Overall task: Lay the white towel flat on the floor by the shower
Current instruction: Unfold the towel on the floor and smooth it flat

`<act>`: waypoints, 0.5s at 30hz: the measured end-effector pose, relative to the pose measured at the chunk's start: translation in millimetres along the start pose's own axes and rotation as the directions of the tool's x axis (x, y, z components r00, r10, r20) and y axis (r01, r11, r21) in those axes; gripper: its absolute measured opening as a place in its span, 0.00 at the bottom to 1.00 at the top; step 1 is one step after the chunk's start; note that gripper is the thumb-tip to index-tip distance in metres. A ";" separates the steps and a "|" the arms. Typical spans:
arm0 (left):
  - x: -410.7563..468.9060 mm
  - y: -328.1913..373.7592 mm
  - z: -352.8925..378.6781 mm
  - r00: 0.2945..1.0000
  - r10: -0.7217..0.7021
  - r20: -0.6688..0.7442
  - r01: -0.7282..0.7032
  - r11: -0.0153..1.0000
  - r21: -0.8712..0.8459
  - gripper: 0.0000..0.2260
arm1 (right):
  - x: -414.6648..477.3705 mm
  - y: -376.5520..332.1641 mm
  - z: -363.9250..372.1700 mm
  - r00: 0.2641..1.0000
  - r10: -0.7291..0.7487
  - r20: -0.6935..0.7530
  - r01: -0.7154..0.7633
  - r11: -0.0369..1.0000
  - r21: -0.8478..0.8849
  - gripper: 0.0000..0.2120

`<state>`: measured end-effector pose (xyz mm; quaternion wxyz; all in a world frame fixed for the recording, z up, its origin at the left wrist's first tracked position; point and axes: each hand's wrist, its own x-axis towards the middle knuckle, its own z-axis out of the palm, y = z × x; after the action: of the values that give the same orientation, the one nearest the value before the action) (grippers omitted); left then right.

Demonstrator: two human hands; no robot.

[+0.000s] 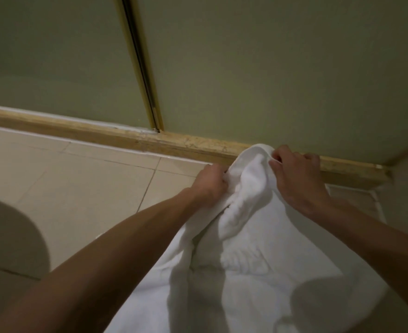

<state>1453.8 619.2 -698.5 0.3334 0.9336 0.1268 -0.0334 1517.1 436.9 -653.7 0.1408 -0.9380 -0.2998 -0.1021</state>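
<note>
Head view: both hands (210,183) (296,179) grip the bunched white towel (246,248)

The towel (258,272) extends over the floor (78,183), right of centre, with its far edge at the threshold (126,138). The left hand (210,186) grips that edge on the left and the right hand (299,179) grips it on the right. The shower panels (270,68) stand behind the threshold.

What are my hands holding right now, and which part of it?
Both hands grip the white terry-cloth towel at its bunched far edge: the left hand and the right hand on either side of the bunch.
</note>
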 end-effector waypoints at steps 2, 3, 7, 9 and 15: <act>-4.5 -8.2 -5.3 0.998 -0.035 -0.056 0.035 0.999 0.000 0.11 | 0.0 4.3 0.2 1.000 0.017 -0.008 -0.017 1.000 -0.004 0.04; -8.1 -13.1 -10.2 0.996 -0.042 -0.080 0.042 0.999 0.009 0.11 | 0.2 6.5 0.1 1.000 0.025 -0.009 -0.025 1.000 -0.017 0.04; -22.4 -40.7 -42.3 0.990 0.017 -0.138 -0.011 0.999 0.046 0.08 | 2.1 -0.3 2.7 0.998 0.029 0.064 -0.023 0.996 -0.091 0.04; -27.3 -53.0 -60.1 0.991 0.030 -0.127 -0.021 0.997 0.075 0.08 | 3.7 -14.5 7.4 0.994 0.018 0.109 -0.004 0.992 -0.126 0.03; -40.6 -74.0 -97.9 0.987 -0.006 -0.158 0.022 0.995 0.099 0.09 | 0.9 -67.5 29.3 0.984 -0.119 0.135 0.138 0.981 -0.139 0.17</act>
<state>1393.3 727.4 -662.0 0.2746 0.9481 0.1574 0.0316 1481.0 499.6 -667.3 0.0447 -0.9291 -0.3596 -0.0737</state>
